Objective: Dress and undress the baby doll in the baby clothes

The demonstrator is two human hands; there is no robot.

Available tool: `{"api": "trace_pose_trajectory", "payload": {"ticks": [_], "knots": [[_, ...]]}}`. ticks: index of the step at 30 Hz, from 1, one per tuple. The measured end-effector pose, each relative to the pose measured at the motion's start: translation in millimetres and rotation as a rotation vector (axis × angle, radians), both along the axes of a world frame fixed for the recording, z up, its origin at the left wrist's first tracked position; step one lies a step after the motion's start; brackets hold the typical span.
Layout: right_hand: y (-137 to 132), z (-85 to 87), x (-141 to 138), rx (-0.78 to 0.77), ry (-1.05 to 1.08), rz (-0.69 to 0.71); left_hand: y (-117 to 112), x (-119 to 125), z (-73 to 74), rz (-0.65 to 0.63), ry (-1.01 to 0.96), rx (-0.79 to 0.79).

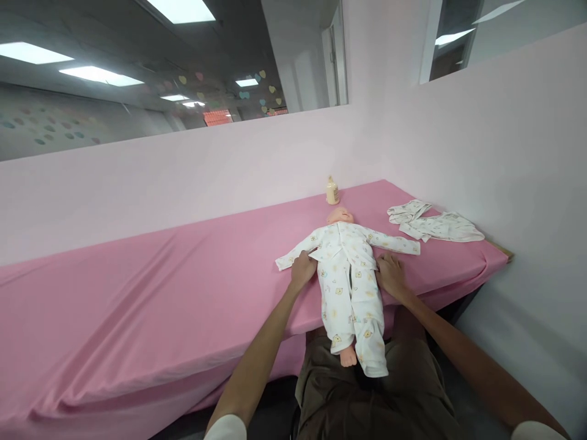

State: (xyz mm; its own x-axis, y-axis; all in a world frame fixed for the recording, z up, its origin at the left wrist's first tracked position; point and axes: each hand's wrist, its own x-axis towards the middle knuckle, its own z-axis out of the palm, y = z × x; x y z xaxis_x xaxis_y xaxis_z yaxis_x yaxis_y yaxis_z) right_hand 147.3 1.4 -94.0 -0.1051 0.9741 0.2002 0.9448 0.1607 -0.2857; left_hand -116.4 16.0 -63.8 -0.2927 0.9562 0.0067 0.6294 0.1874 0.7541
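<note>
A baby doll [340,215] lies on its back on the pink-covered table, dressed in a white patterned pajama top [342,241] and matching pajama pants [334,293]. Its legs reach over the near edge, and one bare foot [348,356] shows below a pant leg. The sleeves are spread out to both sides. My left hand [303,270] is closed on the lower left corner of the top, drawing it slightly outward. On the other side my right hand [389,273] is closed at the top's lower right edge. Its fingertips are partly hidden.
A pink cloth [183,293] covers the long table. Behind the doll's head stands a cream pump bottle [332,191]. More white patterned clothes [443,227] lie at the right, near the wall [518,153]. My lap is under the table's near edge.
</note>
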Motion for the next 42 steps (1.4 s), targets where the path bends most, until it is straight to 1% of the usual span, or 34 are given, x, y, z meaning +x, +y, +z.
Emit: {"api": "trace_pose_trajectory", "payload": {"ticks": [2, 5, 7, 9, 12, 15, 18, 20, 21, 23, 26, 28, 31, 33, 35, 38, 42], "knots": [[-0.1, -1.7, 1.1, 0.011, -0.004, 0.01, -0.8, -2.1, -0.1, -0.034, 0.103, -0.01], [0.6, -6.3, 0.9, 0.049, -0.006, 0.019, -1.5, -2.4, -1.6, -0.157, 0.238, -0.039], [1.4, -10.0, 0.5, 0.086, 0.003, 0.029, -1.4, -0.7, -2.7, -0.199, 0.267, -0.044], [2.6, -13.7, 1.5, 0.123, 0.025, 0.041, -2.0, 0.0, -2.0, -0.211, 0.278, -0.039], [6.1, -18.0, 7.9, 0.163, 0.074, 0.049, -6.1, -5.4, 4.3, -0.263, 0.315, -0.002], [10.6, -20.0, 17.8, 0.173, 0.113, 0.048, -14.1, -16.1, 12.2, -0.345, 0.434, 0.031], [11.4, -18.8, 23.1, 0.161, 0.15, 0.067, -22.9, -21.3, 13.3, -0.438, 0.499, 0.083], [8.1, -16.4, 21.6, 0.145, 0.152, 0.089, -27.7, -17.7, 9.9, -0.478, 0.511, 0.152], [5.4, -14.7, 19.6, 0.138, 0.143, 0.101, -29.7, -14.0, 8.0, -0.47, 0.52, 0.178], [-1.3, -10.1, 14.3, 0.145, 0.129, 0.114, -32.9, -4.5, 5.6, -0.405, 0.543, 0.209], [-11.2, 1.4, 6.6, 0.259, 0.172, 0.119, -37.1, 8.7, 9.1, -0.288, 0.596, 0.255], [-15.6, 12.4, 1.8, 0.37, 0.209, 0.147, -40.0, 13.8, 15.9, -0.271, 0.64, 0.288], [-17.9, 30.8, -7.9, 0.477, 0.185, 0.259, -44.4, 17.8, 29.1, -0.313, 0.684, 0.322], [-17.3, 40.6, -17.4, 0.5, 0.127, 0.327, -47.3, 21.6, 37.1, -0.351, 0.705, 0.347], [-16.7, 46.3, -28.7, 0.504, 0.091, 0.346, -50.1, 28.5, 42.4, -0.381, 0.73, 0.367], [-18.7, 46.7, -44.2, 0.514, 0.104, 0.36, -54.2, 42.4, 42.9, -0.444, 0.761, 0.388], [-24.7, 38.4, -50.7, 0.527, 0.072, 0.436, -58.1, 54.3, 34.9, -0.561, 0.771, 0.426]]}}
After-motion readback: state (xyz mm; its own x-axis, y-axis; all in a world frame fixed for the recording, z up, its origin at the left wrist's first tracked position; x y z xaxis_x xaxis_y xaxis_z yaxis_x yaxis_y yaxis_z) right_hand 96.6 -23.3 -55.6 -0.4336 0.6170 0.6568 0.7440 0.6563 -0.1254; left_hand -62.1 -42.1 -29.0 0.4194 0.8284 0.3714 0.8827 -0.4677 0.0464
